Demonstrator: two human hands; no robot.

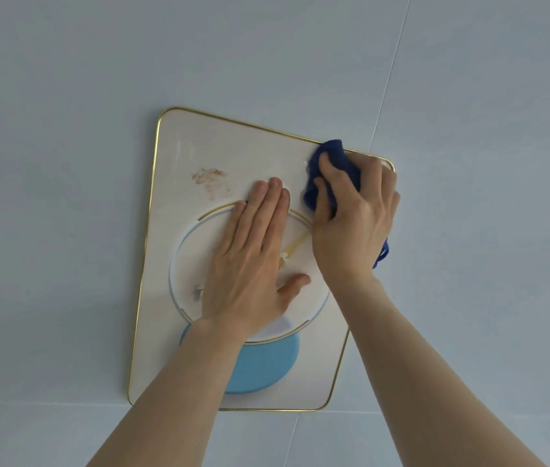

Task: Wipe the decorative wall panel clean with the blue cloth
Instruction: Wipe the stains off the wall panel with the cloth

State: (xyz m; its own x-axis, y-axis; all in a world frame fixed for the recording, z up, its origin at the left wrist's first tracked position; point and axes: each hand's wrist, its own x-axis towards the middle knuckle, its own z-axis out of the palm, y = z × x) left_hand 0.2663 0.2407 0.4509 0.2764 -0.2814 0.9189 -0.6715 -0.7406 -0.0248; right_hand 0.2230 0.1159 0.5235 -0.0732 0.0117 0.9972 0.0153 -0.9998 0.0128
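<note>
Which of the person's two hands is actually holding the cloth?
The right hand, near the panel's upper right corner, grips the blue cloth. The left hand lies flat and empty on the white round disc.

text: none readable | labels, brands, numbers: none | checked: white gold-rimmed rectangular wall panel, folded dark blue cloth at panel's upper right corner | pale wall tiles around panel: unmarked

The wall panel looks smooth and faintly glossy, off-white, edged with a thin shiny gold metal-looking trim. A rough brownish smear dulls its far left. The blue cloth is soft, fuzzy fabric. The wall is smooth, matt tile.
</note>
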